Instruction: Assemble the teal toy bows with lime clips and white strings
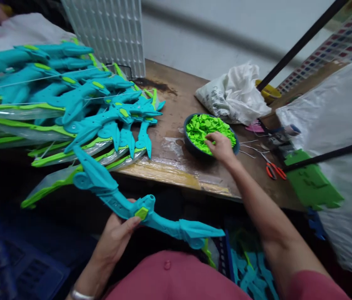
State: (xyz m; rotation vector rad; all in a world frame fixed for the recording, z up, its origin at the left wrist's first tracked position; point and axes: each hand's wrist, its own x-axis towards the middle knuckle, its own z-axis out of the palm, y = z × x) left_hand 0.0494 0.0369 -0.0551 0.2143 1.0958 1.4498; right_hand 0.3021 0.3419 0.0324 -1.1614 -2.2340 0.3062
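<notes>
My left hand (118, 231) is closed around the middle of a turquoise plastic toy bow (163, 223). Its thumb lies against a small green plate (141, 213) set in the grip. A green limb (52, 187) with clear film reaches out at the bow's left end. Over on the table, a dark bowl (191, 152) is heaped with small bright green plastic pieces (202, 127). The fingers of my right hand (220, 146) are drawn together at these pieces; whether one is between the fingertips is hidden.
Many similar toy bows (101, 89) lie piled on the table's left side. White sacks (233, 93) sit behind the bowl. Orange-handled scissors (275, 170) and a green foam mat (313, 181) are at right. Below the edge, a blue crate (230, 254) holds more turquoise parts.
</notes>
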